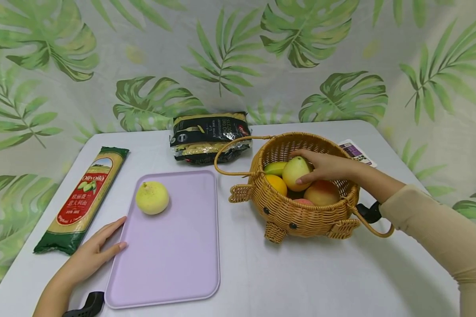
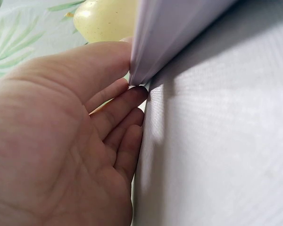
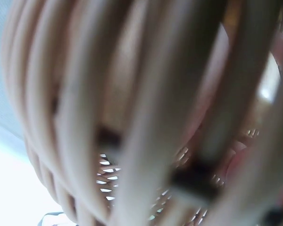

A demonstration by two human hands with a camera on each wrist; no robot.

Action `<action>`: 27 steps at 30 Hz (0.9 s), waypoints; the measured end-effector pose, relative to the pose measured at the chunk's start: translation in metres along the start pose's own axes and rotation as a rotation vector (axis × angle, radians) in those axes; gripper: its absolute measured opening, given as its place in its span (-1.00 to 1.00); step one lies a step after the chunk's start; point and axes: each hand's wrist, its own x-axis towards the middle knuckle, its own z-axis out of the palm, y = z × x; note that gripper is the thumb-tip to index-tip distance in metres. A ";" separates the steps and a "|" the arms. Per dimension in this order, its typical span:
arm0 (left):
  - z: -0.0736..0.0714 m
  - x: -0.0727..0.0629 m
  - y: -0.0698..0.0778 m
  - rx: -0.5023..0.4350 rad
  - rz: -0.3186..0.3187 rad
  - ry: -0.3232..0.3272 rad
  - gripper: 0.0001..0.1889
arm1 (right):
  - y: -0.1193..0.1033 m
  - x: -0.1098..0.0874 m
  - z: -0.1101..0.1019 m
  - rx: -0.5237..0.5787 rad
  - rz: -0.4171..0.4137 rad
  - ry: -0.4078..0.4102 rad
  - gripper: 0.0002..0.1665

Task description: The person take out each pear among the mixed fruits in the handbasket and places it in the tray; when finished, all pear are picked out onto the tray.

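Note:
My right hand (image 1: 321, 166) reaches into a pig-shaped wicker basket (image 1: 301, 218) and grips a pale green pear (image 1: 295, 174), thumb on the near side and fingers behind. Around the pear lie an orange (image 1: 277, 184), a green-yellow fruit (image 1: 275, 168), a red-yellow mango-like fruit (image 1: 322, 193) and a partly hidden pink fruit (image 1: 303, 201). My left hand (image 1: 89, 255) rests at the left edge of a lilac tray (image 1: 174, 264); in the left wrist view its thumb (image 2: 106, 59) touches the rim. A round yellow pomelo-like fruit (image 1: 152, 198) sits on the tray. Blurred basket weave fills the right wrist view.
A long spaghetti pack (image 1: 83, 198) lies left of the tray. Behind it stands a black penne pack (image 1: 210, 136). The basket handle (image 1: 234, 171) juts toward the tray. A printed card (image 1: 357, 152) lies behind the basket, and a leaf-patterned cloth hangs at the back.

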 end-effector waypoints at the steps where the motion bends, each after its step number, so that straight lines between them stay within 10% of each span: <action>1: 0.000 0.000 0.000 -0.001 -0.002 -0.002 -0.35 | 0.000 0.000 0.000 0.014 -0.002 -0.006 -0.09; 15: -0.001 0.001 0.001 -0.005 -0.003 -0.006 -0.35 | -0.002 0.000 0.001 -0.024 -0.046 0.037 -0.18; 27: -0.001 -0.001 -0.001 0.002 -0.021 -0.005 -0.34 | -0.011 -0.016 -0.008 0.034 -0.122 0.271 -0.21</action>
